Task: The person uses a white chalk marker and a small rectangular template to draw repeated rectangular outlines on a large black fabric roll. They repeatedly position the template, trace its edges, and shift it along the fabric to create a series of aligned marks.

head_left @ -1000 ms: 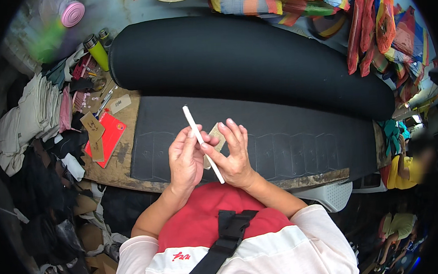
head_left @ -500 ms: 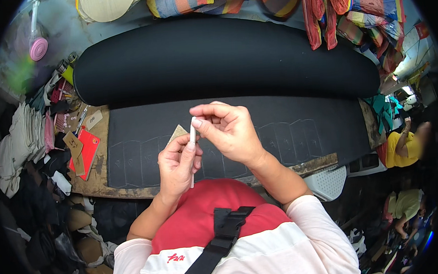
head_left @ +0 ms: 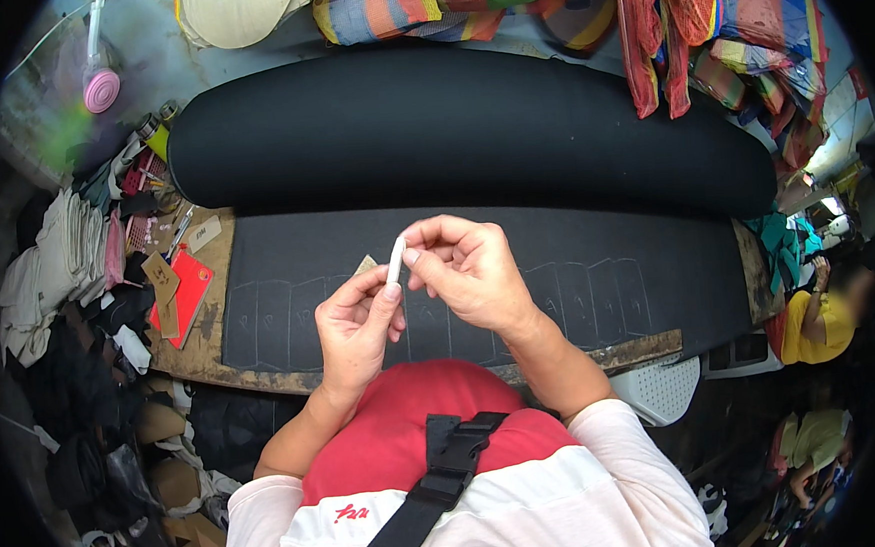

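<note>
Your left hand (head_left: 355, 324) is in the middle of the frame, a little to the left. Its fingers are bent and nearly closed, and between the thumb and the fingers it has hold of a slim white stick (head_left: 395, 264). This stick stands tilted, with its upper end leaning slightly to the right. Your right hand (head_left: 469, 272) is at the centre, half curled. Its thumb and forefinger come close together at the upper end of the stick, but I cannot tell whether they grip it or only touch it.

Below your hands, a flat black sheet (head_left: 596, 239) lies on the wooden desk (head_left: 201, 338), and a row of thin pale outlines is drawn across it. A small tan piece (head_left: 367, 264) shows partly behind your left hand. A large black roll (head_left: 448, 122) stretches across the upper part of the frame, behind the sheet.

At the left side of the desk there is a red booklet (head_left: 194, 288), with brown card pieces (head_left: 161, 278) lying partly over it. Folded pale cloths (head_left: 60, 246) are stacked at the left of the frame. At the right edge, a person in yellow (head_left: 826, 325) is seen, well apart from you.
</note>
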### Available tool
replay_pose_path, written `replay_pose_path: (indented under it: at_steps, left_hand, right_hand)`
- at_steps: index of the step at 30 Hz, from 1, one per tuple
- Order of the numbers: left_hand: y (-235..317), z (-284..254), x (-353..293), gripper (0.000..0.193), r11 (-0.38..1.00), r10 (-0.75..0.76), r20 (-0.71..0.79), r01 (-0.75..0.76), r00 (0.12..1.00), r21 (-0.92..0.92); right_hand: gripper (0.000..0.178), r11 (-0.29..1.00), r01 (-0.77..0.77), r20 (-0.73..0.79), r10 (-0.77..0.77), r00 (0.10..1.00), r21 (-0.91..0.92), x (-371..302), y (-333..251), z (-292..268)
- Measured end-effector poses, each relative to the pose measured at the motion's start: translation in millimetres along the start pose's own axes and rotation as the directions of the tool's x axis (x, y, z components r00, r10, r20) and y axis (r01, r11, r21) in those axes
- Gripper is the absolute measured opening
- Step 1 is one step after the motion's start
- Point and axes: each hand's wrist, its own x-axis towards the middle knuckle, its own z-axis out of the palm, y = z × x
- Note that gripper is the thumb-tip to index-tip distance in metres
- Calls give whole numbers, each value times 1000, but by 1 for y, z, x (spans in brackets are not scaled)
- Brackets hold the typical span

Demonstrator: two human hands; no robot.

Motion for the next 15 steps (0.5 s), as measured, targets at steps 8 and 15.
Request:
replay_pose_path:
  at_steps: [8,15]
  left_hand:
    - [0,-4,3,20,929,191,8,-183,982,322]
    - [-5,7,3,17,1000,-16,-8,16,1000,-15]
  right_hand:
    - [6,949,155,-12,-165,986,-274,2,3,3]
    - [5,953,239,-199,-275,941,-186,1,21,20]
